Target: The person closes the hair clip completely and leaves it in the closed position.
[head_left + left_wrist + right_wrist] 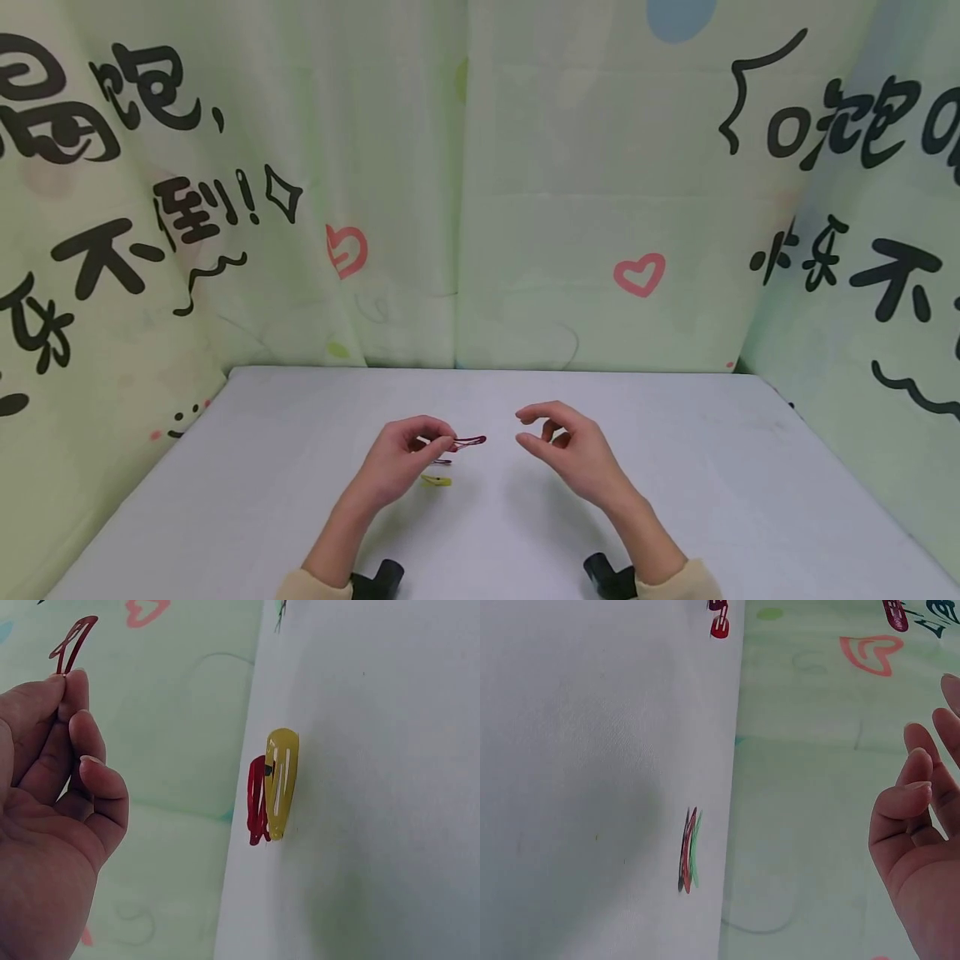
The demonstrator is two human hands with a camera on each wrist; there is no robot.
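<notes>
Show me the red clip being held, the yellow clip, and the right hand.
Red clip (471, 441), head view, on its free end past the fingers.
Yellow clip (281, 782), left wrist view, mid-body.
Right hand (572, 454), head view, middle of the hand.

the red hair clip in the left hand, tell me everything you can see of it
The red hair clip is a slim snap clip, glossy dark red like painted metal, with an open cut-out centre. The left hand pinches one end between thumb and fingertips, holding it above the table, so its free rounded end points toward the right hand, which does not touch it. It lies roughly level in the head view. Whether it is snapped open or closed cannot be told.
</notes>
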